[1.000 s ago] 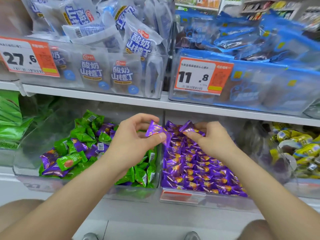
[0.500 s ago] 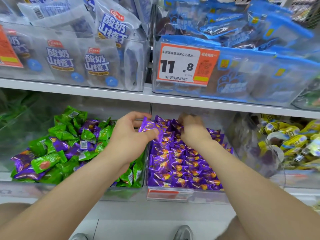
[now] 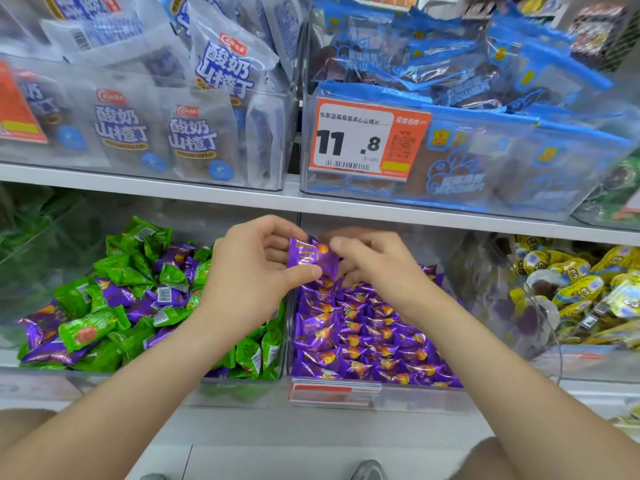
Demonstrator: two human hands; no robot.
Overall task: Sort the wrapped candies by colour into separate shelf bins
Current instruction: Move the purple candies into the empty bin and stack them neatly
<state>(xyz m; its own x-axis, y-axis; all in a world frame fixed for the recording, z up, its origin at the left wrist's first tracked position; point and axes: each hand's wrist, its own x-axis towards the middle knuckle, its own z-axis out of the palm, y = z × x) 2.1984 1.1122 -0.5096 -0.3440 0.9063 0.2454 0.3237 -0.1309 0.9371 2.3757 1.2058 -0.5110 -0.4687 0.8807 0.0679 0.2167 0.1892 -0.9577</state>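
Purple crinkly foil candy point(image 3: 311, 258) is pinched in the left hand point(image 3: 249, 273); right hand point(image 3: 377, 268) touches it, grip unclear.

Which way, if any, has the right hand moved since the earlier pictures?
Yes. The right hand moved left, toward the bin divider; its fingers now touch the purple candy that the left hand pinches.
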